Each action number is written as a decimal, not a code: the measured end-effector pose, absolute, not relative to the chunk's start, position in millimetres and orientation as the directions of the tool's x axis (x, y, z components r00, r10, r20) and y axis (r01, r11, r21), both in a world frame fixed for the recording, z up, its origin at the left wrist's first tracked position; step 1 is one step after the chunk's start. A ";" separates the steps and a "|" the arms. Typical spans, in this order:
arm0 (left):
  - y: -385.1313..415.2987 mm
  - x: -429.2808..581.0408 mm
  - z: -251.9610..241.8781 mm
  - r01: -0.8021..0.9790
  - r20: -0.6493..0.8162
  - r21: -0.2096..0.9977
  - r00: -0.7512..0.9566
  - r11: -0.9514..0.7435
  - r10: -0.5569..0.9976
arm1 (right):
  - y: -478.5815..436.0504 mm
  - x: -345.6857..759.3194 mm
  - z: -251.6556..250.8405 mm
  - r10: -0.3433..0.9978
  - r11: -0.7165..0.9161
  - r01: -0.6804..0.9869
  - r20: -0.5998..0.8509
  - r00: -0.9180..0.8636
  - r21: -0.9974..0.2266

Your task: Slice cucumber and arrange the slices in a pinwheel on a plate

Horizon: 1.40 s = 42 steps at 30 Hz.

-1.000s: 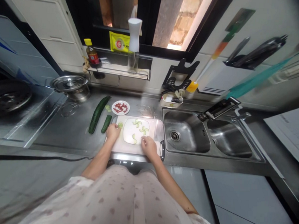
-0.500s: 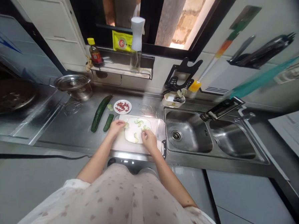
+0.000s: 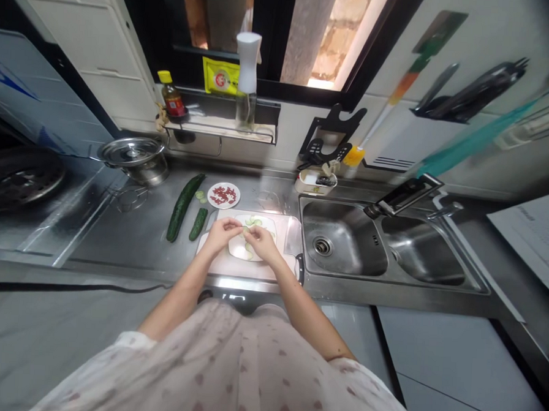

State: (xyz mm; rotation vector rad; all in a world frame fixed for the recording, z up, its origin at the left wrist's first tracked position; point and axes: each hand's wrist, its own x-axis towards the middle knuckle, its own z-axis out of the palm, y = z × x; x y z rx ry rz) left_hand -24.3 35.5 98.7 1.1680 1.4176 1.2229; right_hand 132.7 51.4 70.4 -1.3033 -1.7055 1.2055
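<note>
My left hand (image 3: 222, 234) and my right hand (image 3: 261, 241) meet fingertip to fingertip above a white plate (image 3: 238, 251). Both are closed in a pinch on a small green cucumber slice (image 3: 245, 229) between them. More thin cucumber slices (image 3: 254, 220) lie on the plate, partly covered by my fingers. The plate rests on a pale cutting board (image 3: 220, 267). Left of the board are a long cucumber (image 3: 183, 208), a shorter cucumber piece (image 3: 198, 224) and a few cut slices (image 3: 201, 196). Behind them sits a small white plate with red bits (image 3: 224, 195).
A double steel sink (image 3: 346, 240) with a black faucet (image 3: 401, 197) lies to the right. At the left stand a lidded steel pot (image 3: 136, 159) and a dark pan (image 3: 20, 180). Bottles stand on a wall shelf (image 3: 221, 127); a black handle (image 3: 299, 268) lies by the board's right edge.
My left hand has moved right and my right hand left and slightly up, so they now meet over the plate. The camera view has shifted slightly.
</note>
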 end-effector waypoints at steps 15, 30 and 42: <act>36.6 -26.9 92.0 0.071 -0.098 0.992 -0.111 0.106 0.989 | 52.9 159.1 63.5 0.914 -0.009 0.224 -0.099 -0.394 -0.975; 35.1 -21.9 95.4 0.073 -0.100 0.991 -0.148 0.111 0.984 | 55.9 137.0 79.5 0.959 0.100 0.191 0.044 -0.281 -0.977; 25.6 -16.5 89.0 -0.379 -0.638 0.641 0.220 0.667 0.738 | 53.7 140.2 84.5 0.951 0.078 0.152 0.028 -0.309 -0.985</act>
